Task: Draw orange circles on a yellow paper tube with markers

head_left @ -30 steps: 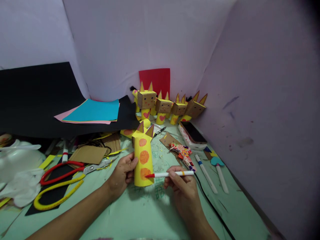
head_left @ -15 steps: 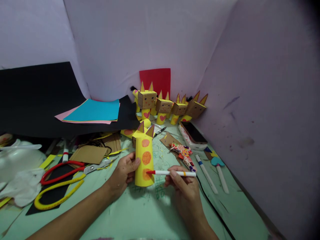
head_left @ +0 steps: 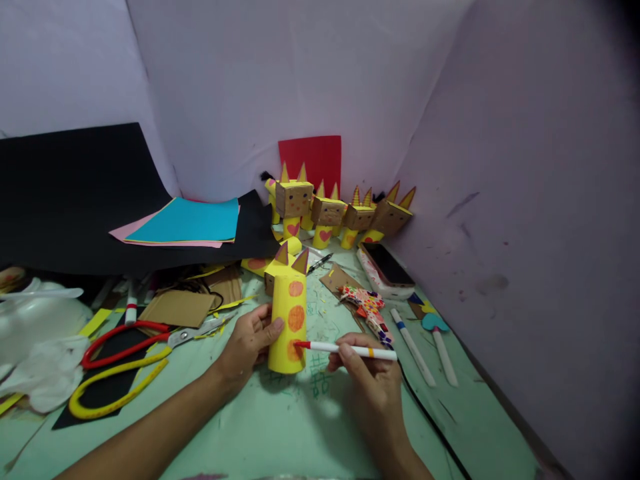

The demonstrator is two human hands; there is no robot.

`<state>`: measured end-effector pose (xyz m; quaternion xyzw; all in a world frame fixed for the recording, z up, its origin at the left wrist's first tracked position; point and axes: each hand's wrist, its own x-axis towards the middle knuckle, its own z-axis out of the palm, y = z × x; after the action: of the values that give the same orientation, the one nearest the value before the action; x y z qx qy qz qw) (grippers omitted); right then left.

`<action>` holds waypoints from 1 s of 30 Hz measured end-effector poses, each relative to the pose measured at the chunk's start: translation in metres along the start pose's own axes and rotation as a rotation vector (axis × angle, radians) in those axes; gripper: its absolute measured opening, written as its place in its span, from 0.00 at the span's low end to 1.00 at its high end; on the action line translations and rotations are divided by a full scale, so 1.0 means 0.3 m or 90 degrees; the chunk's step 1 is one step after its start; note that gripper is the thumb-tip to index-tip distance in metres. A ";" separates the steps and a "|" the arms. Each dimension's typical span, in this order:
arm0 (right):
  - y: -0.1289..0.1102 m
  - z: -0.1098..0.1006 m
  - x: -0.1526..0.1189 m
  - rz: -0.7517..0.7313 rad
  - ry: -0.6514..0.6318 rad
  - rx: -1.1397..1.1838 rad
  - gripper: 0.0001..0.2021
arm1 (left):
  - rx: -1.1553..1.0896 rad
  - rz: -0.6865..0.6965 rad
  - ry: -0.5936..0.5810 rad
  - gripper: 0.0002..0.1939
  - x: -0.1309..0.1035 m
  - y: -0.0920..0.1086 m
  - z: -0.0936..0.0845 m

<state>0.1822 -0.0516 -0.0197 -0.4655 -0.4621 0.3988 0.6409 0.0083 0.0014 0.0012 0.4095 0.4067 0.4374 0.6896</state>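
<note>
A yellow paper tube figure [head_left: 281,333] with pointed ears and a column of orange-red spots stands upright in front of me. Wrapped round its left side is my left hand [head_left: 249,343], closed with the thumb on the paper. Between thumb and fingers, my right hand [head_left: 369,373] grips a white marker [head_left: 331,348] with a red tip and an orange band. The tip touches the lowest spot. Most of the figure's cardboard head is turned away behind the tube.
Scissors [head_left: 175,339] with red and yellow handles lie at left beside cardboard scraps [head_left: 180,308]. Several similar figures [head_left: 295,200] stand at the back. A phone [head_left: 387,265], a blue-banded marker [head_left: 413,348] and a black cable [head_left: 425,413] lie on the right. Coloured paper [head_left: 195,220] rests behind.
The tube figure has turned slightly in my left hand, its spots shifting to the right. The marker's back end has moved slightly right and down, its tip still on the lowest spot.
</note>
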 end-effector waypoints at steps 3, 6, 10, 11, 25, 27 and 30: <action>-0.005 0.000 -0.001 -0.011 -0.013 -0.042 0.11 | 0.005 -0.003 0.011 0.25 -0.003 0.003 0.003; -0.006 -0.001 0.000 -0.018 -0.018 -0.066 0.11 | -0.002 -0.005 0.009 0.26 -0.005 0.002 0.004; -0.009 -0.001 0.000 -0.029 -0.010 -0.063 0.11 | -0.003 -0.013 0.019 0.27 -0.007 0.004 0.007; -0.009 -0.001 0.000 -0.031 -0.009 -0.063 0.11 | -0.002 -0.013 0.021 0.27 -0.007 0.004 0.007; -0.004 -0.004 -0.001 -0.001 -0.033 -0.062 0.11 | 0.003 -0.011 0.021 0.27 -0.003 -0.004 -0.003; -0.002 -0.007 -0.003 -0.004 -0.031 -0.061 0.11 | 0.004 -0.012 0.022 0.27 -0.005 -0.004 -0.003; 0.002 -0.009 -0.004 -0.023 -0.018 -0.064 0.11 | 0.000 -0.014 0.025 0.27 -0.005 -0.004 -0.002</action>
<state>0.1844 -0.0533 -0.0210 -0.4832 -0.4989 0.3699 0.6171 0.0075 -0.0003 0.0001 0.3964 0.4246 0.4376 0.6864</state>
